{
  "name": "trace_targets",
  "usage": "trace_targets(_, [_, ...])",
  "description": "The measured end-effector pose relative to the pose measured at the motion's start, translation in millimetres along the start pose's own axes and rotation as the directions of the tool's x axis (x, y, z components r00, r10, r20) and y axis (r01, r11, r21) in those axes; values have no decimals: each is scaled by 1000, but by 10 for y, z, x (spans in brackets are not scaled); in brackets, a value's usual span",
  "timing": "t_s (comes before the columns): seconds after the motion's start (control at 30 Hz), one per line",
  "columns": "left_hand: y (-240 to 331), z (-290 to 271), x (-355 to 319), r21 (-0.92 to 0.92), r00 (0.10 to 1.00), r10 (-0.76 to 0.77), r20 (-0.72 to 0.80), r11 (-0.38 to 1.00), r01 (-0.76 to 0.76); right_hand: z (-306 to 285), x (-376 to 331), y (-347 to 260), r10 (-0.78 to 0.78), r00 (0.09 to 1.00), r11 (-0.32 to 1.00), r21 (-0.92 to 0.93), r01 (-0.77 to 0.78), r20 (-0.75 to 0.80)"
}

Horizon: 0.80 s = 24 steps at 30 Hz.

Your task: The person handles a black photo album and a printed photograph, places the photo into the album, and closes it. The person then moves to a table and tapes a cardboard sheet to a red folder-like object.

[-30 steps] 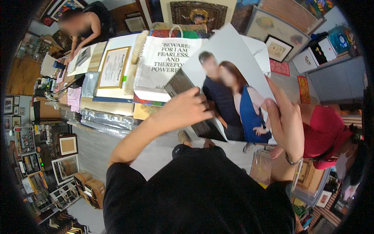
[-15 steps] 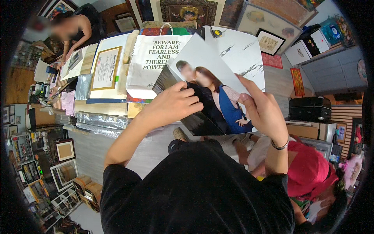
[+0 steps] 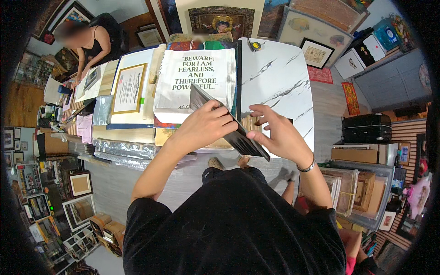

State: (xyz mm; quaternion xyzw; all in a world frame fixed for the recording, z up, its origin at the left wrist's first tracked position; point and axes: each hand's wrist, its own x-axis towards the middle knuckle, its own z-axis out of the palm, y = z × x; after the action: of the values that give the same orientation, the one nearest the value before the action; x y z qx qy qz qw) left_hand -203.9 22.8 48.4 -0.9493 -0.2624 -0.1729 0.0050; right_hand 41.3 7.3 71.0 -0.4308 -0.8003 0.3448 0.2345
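Left to right for you. Far left: framed pieces lean along the wall, including a dark-rimmed frame (image 3: 81, 184) with a tan centre; cardboard boxes (image 3: 106, 231) sit on the floor below. Upper left, a person (image 3: 98, 43) bends over the counter (image 3: 279, 68) at its far-left end. Bubble-wrapped stack (image 3: 126, 149) runs along the near-left edge, gold-rimmed frame (image 3: 129, 88) lies flat behind it, then the white paper bag (image 3: 195, 75) on a layered pile.

Your left hand (image 3: 211, 123) grips the dark panel (image 3: 233, 128), fingers over its edge. Panel is tilted, nearly edge-on, in front of the bag; its lower right end overlaps the counter's near edge in this view. Your right hand (image 3: 279, 137) is spread, fingers curved, thumb beside the panel; can't tell if it touches.

Right of the bag, white veined top reaches to the rounded right edge, tape measure (image 3: 255, 45) at the back. Past that edge, a strip of grey floor (image 3: 327, 107), then the black suitcase (image 3: 366, 127) and, lower, a bin of upright frames (image 3: 357, 192). Someone's arm (image 3: 352, 250) shows at your lower right, so that side is tighter.
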Motion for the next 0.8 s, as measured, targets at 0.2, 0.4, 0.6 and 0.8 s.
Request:
trace_targets(0.2, [4,-17,149,51,992,-46,-118,997,52,93,54,5,47,998,998,-41,-48,-32])
trace_targets(0.4, [71,1097,-209,-764,31,-844,-536,501,406,0,-92,260,209,948,977,84,-194,-239])
trace_targets(0.6, [320,2116,-303,-730,396,-671,627,-683,-1,-206,-451,519,272,901,962,62,-267,-337])
trace_targets(0.8, [469,2067,171,-723,574,-634,518,-683,-102,-427,-707,641,163,904,985,8,-174,-396])
